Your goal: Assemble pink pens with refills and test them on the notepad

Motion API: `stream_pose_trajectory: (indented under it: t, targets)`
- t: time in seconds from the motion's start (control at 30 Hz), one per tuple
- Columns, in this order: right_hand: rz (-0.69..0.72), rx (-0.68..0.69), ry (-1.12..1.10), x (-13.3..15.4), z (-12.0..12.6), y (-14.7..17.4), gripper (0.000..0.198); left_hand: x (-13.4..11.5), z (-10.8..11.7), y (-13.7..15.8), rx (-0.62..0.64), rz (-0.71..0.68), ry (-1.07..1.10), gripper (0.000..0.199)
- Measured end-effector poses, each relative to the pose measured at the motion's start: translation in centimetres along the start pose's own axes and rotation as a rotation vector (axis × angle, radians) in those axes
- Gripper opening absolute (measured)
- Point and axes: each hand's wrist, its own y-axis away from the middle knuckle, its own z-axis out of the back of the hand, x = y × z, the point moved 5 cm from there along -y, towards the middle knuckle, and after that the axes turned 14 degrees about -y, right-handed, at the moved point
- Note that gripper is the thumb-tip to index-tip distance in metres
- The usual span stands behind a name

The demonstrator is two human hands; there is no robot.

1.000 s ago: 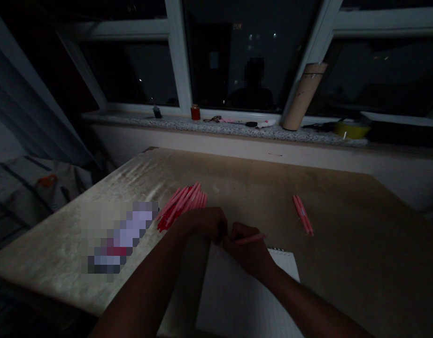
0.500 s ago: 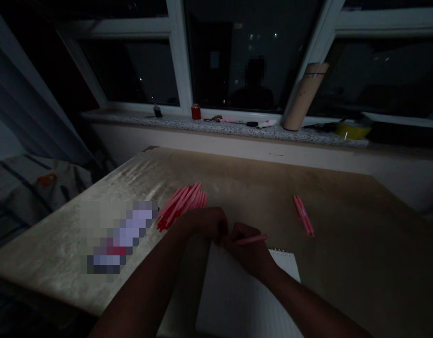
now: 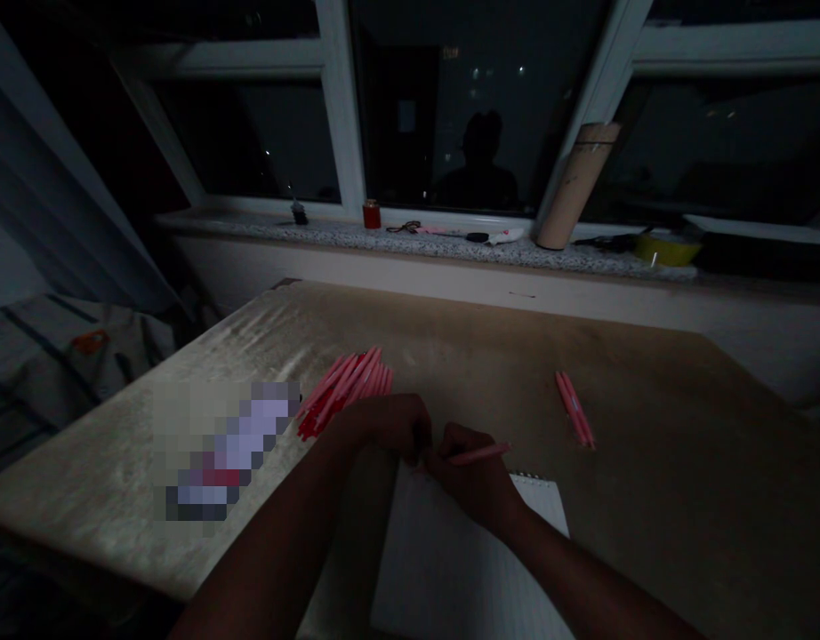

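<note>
A broad tan table [image 3: 463, 342] is filling the middle and bottom of the frame. A white notebook [image 3: 443, 569] is lying at bottom centre, its faint ruled lines showing and its spiral binding running along the top edge. My left hand [image 3: 403, 427] is curling at its upper left corner; whether those fingers are pinching anything, I cannot tell. My right hand [image 3: 473, 471] is pinching a pink pen [image 3: 482, 453] just right of centre. A heap of pink and red pens [image 3: 343, 384] is resting left of centre. The slim, pale pen I am holding is sloping slightly upward to the right, my fingers hiding its tip
</note>
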Motion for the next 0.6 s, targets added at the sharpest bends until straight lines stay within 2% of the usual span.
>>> stream_pose_trajectory:
  t: [0.07, 0.17, 0.3, 0.6]
  targets:
    - [0.002, -0.018, 0.020, -0.09, 0.09, -0.05, 0.026, 0.01, 0.03, 0.02, -0.003, 0.000, 0.000, 0.022]
    - [-0.010, 0.024, 0.000, -0.38, -0.14, -0.12, 0.025, 0.00, 0.04, 0.01, -0.001, -0.006, -0.002, 0.023]
    - [0.007, -0.023, 0.004, -0.51, 0.04, -0.10, 0.027, -0.03, 0.05, 0.00, 0.006, 0.004, -0.004, 0.024]
    - [-0.018, 0.015, -0.005, 0.00, -0.25, -0.01, 0.025, -0.09, 0.15, 0.04, -0.015, 0.005, -0.047, 0.025]
